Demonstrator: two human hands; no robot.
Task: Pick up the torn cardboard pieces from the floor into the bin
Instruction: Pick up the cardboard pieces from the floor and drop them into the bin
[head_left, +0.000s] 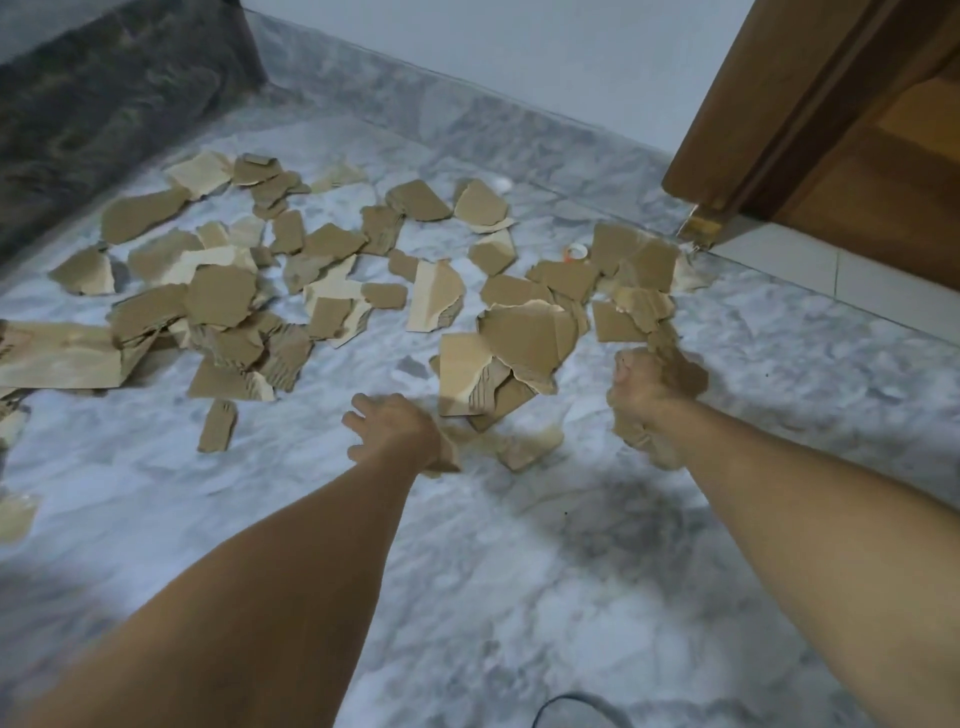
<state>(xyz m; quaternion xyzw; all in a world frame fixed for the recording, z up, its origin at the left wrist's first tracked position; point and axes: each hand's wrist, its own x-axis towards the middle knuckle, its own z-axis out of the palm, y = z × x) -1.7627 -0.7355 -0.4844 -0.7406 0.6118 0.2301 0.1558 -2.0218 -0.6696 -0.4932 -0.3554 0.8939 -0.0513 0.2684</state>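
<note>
Several torn brown cardboard pieces (291, 291) lie scattered over the grey marble floor (519, 571). My right hand (644, 387) is closed on a bunch of cardboard pieces (680, 371), with more sticking out below the wrist. My left hand (400, 428) reaches down with fingers spread beside a stacked heap of cardboard (498, 364); a blurred piece (530, 447) shows at its right edge, and I cannot tell whether the hand grips it. No bin is in view.
A wooden door (810, 119) stands open at the right. A dark stone block (104, 104) fills the back left. A small tape roll (575, 253) lies among the pieces. A dark cable (571, 704) curves at the bottom edge.
</note>
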